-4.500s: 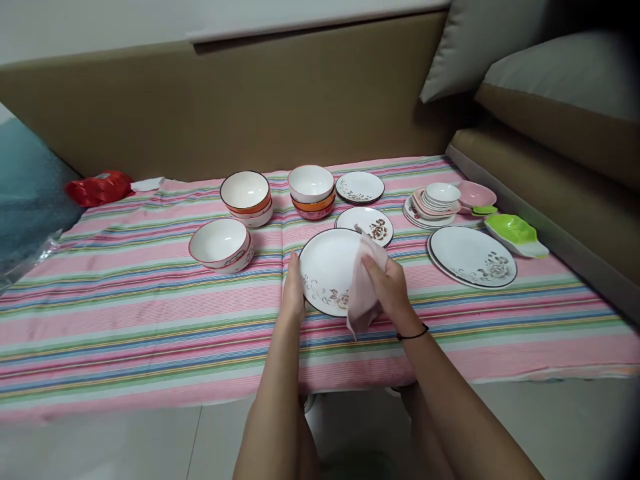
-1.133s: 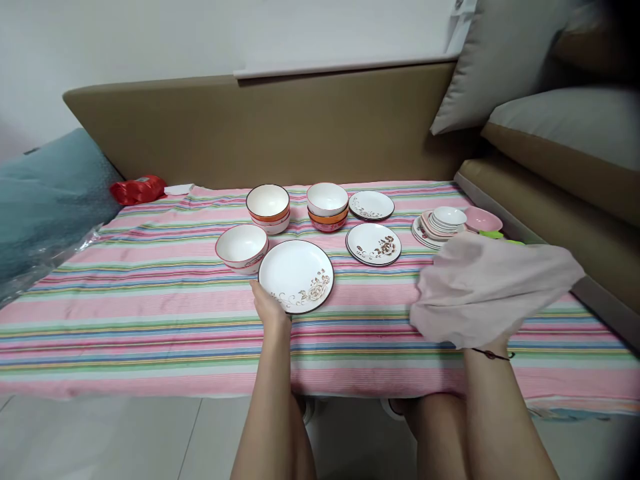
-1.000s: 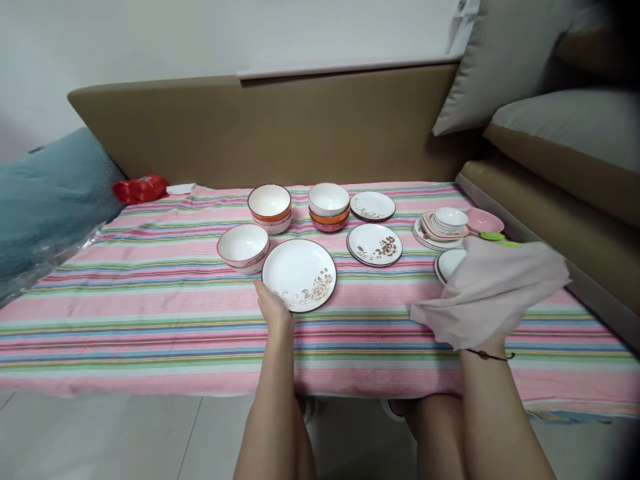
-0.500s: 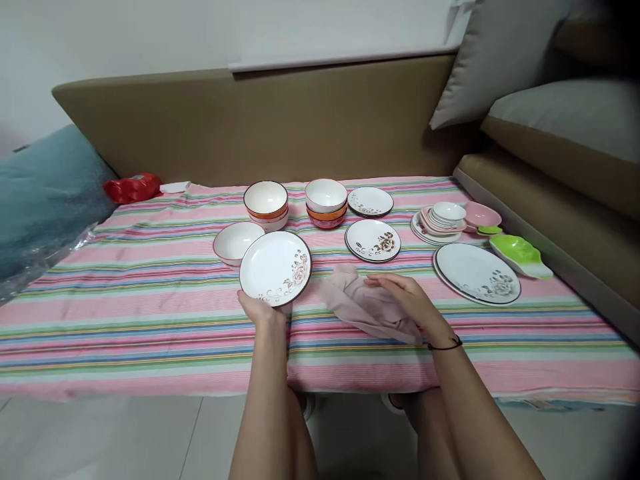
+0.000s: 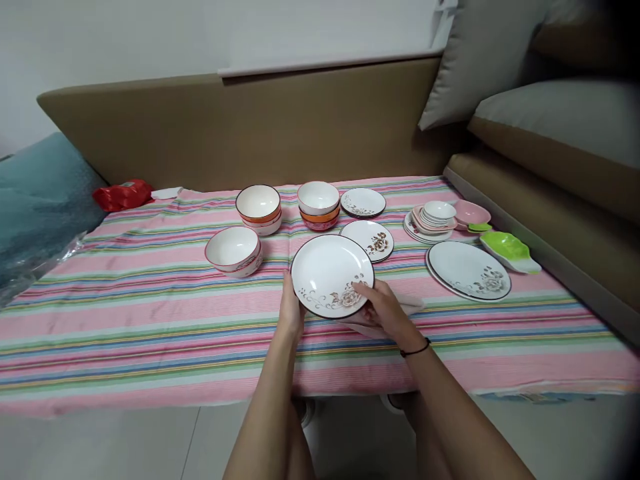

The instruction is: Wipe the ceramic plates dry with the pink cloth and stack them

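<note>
At the far left a red package [image 5: 123,195] lies on the striped cloth cover [image 5: 150,300]. Next come the stacked bowls, the nearest pair [image 5: 233,247] standing in front of another stack [image 5: 258,202]. The left forearm reaches forward, and the left hand [image 5: 291,305] closes at the left edge of a round plate [image 5: 327,263], thumb side up; its other fingers are hidden beneath. This plate is held in front of the body, its flowered face up. The right arm comes in diagonally, with a dark bracelet [image 5: 417,350] at the wrist. The right hand [image 5: 385,309] grips the lower right rim — its thumb is laid on the flowers, and a pale pink cloth [image 5: 367,328] is gathered under it. Further right lie two oval plates [image 5: 465,263], then a green dish [image 5: 507,247].
</note>
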Tool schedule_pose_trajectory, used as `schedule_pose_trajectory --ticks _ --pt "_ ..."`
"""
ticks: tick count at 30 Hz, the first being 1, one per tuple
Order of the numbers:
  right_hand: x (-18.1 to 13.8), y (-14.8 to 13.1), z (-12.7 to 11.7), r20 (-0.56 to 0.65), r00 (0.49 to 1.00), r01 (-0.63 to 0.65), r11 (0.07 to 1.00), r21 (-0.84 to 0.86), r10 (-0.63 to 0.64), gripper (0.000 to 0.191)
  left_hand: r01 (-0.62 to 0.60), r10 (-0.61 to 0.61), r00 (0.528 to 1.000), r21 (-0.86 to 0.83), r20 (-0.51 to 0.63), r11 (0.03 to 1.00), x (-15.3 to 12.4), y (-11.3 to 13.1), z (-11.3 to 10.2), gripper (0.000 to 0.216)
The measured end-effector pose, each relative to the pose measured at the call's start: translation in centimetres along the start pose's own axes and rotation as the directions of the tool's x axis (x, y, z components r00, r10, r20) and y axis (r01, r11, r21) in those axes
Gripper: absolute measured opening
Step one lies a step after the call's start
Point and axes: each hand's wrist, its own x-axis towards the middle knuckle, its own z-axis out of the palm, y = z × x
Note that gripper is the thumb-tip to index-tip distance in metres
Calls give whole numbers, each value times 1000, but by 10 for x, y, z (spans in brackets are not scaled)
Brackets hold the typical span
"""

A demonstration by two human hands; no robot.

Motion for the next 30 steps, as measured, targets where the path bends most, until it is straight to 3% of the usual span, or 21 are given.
schedule_pose_trajectory --ticks 3,6,11,15,21,25,30 --pt "4 -2 -15 -209 973 119 987 110 -94 31 66 -106 969 179 222 982 -1 -2 2 67" --pt "5 -8 -36 -354 916 260 950 173 -186 25 28 -145 932 333 333 943 0 -3 4 74" --pt "-1 -17 -85 -639 755 356 912 206 -150 26 -37 -97 952 423 291 906 2 3 0 57" --pt "-15 -24 -130 -762 630 421 891 172 -150 17 -15 -94 978 510 189 860 6 5 -5 57" --pt "-32 -21 -175 -879 469 431 890 145 -84 14 -84 -78 970 619 230 781 15 -3 -8 50" --pt "-30 -15 -194 -897 441 401 902 162 -36 14 -128 -42 971 659 236 741 21 -8 -7 48" --pt "-25 -10 -206 -878 477 368 916 157 -41 17 -126 -38 975 687 219 716 26 -10 -6 44"
